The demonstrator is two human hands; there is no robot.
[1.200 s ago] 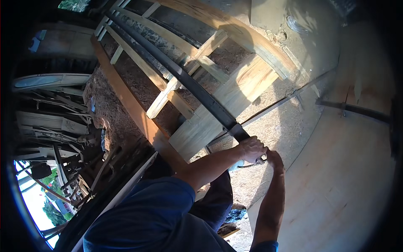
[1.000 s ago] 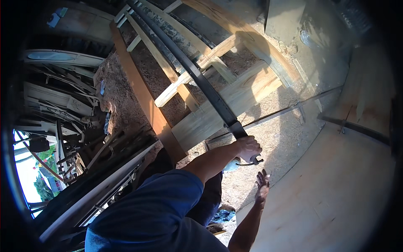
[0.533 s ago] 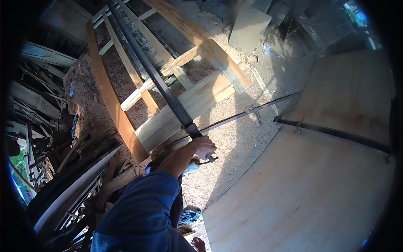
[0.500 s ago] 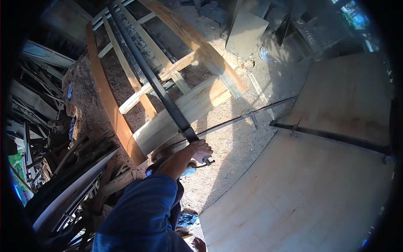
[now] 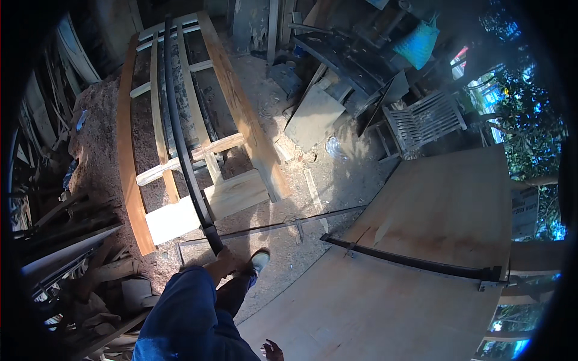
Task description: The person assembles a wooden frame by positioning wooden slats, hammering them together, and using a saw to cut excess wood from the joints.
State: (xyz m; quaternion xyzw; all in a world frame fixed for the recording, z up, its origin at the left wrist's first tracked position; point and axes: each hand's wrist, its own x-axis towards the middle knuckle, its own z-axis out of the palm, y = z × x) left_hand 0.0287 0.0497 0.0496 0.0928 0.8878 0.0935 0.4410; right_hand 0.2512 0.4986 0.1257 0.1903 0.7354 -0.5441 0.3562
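My left hand (image 5: 226, 262) is closed around the near end of a long dark metal bar clamp (image 5: 192, 183). The clamp runs lengthwise over a wooden door frame (image 5: 127, 144) with curved side boards, slats and crosspieces, lying on the floor. Its near end juts past the frame's pale bottom board (image 5: 238, 195). Part of that end is hidden in my grip. At the lower edge, beside a plywood sheet, my right hand (image 5: 272, 350) shows only in part; its fingers look loosely apart, with nothing visible in them.
A large plywood sheet (image 5: 361, 301) with another dark bar clamp (image 5: 415, 260) across it takes up the right. A thin metal bar (image 5: 283, 226) lies on the shavings. Scrap wood (image 5: 114, 271) is piled left; a slatted chair (image 5: 424, 120) and dark table (image 5: 343, 57) stand far off.
My view has swung up and right, showing more of the chair, table and trees. My left hand keeps hold of the clamp's end, and a shoe now shows beside it.
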